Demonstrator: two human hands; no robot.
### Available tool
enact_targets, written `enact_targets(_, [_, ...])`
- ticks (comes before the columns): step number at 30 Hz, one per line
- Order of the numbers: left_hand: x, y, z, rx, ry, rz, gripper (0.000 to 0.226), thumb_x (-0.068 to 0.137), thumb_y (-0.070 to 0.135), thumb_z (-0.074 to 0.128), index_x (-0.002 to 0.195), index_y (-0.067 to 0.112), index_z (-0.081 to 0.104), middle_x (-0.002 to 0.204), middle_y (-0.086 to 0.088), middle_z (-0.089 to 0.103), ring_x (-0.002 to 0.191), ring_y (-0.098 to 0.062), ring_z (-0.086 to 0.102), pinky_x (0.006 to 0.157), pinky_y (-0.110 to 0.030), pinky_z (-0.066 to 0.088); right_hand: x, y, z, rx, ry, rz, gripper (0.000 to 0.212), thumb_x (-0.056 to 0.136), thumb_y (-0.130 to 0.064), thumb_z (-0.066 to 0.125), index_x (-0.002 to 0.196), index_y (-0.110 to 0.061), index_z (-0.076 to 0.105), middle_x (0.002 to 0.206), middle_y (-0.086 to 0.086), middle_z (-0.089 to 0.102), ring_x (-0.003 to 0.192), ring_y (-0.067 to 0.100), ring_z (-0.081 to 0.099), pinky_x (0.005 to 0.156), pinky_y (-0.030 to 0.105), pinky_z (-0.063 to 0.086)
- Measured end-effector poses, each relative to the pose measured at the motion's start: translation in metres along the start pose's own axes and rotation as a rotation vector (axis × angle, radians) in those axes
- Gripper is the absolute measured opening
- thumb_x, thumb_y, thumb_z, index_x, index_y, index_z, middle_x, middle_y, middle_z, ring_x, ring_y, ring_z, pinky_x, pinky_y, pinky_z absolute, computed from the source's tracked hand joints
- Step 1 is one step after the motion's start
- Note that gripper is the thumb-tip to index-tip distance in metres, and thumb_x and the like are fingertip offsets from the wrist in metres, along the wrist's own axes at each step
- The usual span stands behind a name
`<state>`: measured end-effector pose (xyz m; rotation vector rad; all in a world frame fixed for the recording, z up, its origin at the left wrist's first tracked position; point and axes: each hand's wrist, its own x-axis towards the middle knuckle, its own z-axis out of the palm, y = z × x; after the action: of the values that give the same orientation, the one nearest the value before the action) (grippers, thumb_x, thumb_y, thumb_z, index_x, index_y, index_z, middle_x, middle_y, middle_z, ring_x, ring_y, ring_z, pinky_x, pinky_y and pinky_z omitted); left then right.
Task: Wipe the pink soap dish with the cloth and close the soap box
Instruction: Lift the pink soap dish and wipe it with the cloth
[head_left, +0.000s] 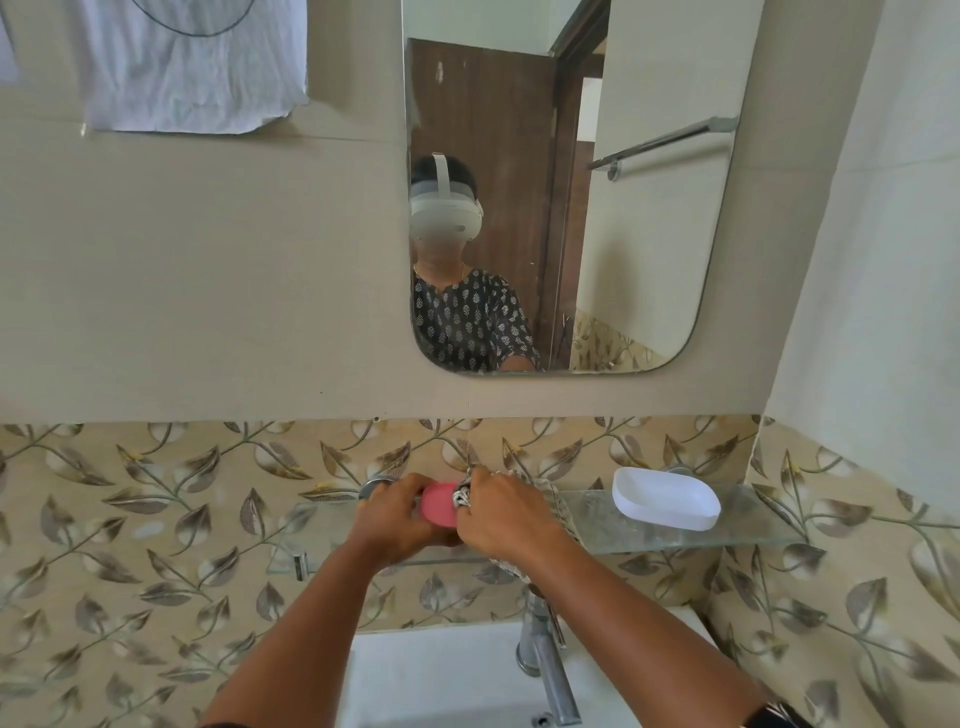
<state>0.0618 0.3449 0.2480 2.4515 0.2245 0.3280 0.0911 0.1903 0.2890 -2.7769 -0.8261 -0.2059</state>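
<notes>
My left hand (397, 517) grips the pink soap dish (437, 505) above the glass shelf (675, 535). My right hand (501, 514) holds a patterned grey-and-white cloth (563, 512) bunched against the dish's right side; the cloth's tail hangs below my wrist. Most of the dish is hidden by my fingers. A white translucent soap box part (665, 498) lies open side up on the shelf to the right.
A white sink (415, 675) with a chrome tap (545, 660) sits below the shelf. A mirror (649, 234) hangs above and reflects a person and a door. A white garment (192, 67) hangs at the upper left. A side wall (872, 260) stands at the right.
</notes>
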Motion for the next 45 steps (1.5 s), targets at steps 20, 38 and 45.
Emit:
enact_targets(20, [-0.005, 0.0, 0.004, -0.053, 0.093, 0.06, 0.086, 0.049, 0.057, 0.083, 0.124, 0.031, 0.05, 0.115, 0.012, 0.056, 0.103, -0.013, 0.052, 0.085, -0.029, 0.047, -0.002, 0.007, 0.009, -0.313, 0.109, -0.134, 0.063, 0.085, -0.036, 0.043, 0.136, 0.0, 0.039, 0.118, 0.017, 0.062, 0.119, 0.028, 0.052, 0.12, 0.044, -0.001])
enact_targets(38, [-0.004, -0.004, 0.006, -0.049, 0.116, 0.075, 0.09, 0.048, 0.059, 0.083, 0.128, 0.029, 0.054, 0.123, 0.008, 0.061, 0.105, -0.012, 0.055, 0.087, -0.031, 0.049, -0.017, 0.017, -0.025, -0.28, -0.064, -0.22, 0.035, 0.082, -0.019, 0.056, 0.11, 0.002, 0.058, 0.109, 0.021, 0.061, 0.125, 0.034, 0.045, 0.114, 0.037, 0.024])
enact_targets(45, [-0.004, -0.003, 0.007, -0.024, 0.116, 0.073, 0.089, 0.051, 0.061, 0.082, 0.13, 0.031, 0.051, 0.124, 0.006, 0.06, 0.103, -0.014, 0.054, 0.09, -0.037, 0.05, -0.005, 0.028, -0.024, -0.016, -0.066, -0.169, 0.02, 0.077, -0.012, 0.049, 0.081, 0.001, 0.064, 0.07, 0.012, 0.062, 0.054, 0.02, 0.048, 0.042, 0.021, 0.031])
